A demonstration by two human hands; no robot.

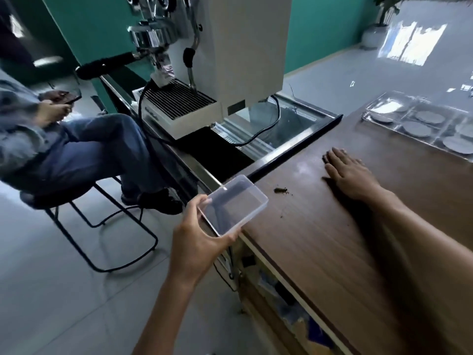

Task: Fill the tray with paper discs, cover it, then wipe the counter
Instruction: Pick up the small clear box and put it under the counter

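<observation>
My left hand (pixel 197 239) grips a clear shallow plastic container (pixel 234 204), held level just off the left edge of the brown wooden counter (pixel 320 239). My right hand (pixel 349 172) lies flat on the counter, palm down, fingers together and pointing away, holding nothing. A small clump of dark crumbs (pixel 280 191) lies on the wood between the container and my right hand, with finer specks below it. At the far right stands a clear compartment tray (pixel 368 115) with grey paper discs (pixel 416 128) in its cells, under a clear cover.
A white espresso machine (pixel 230 60) stands at the back left, with a black cable and a glass-topped unit (pixel 281 124) behind the counter. A person sits on a black stool (pixel 102 226) at the left, holding a phone. Open shelves sit under the counter edge.
</observation>
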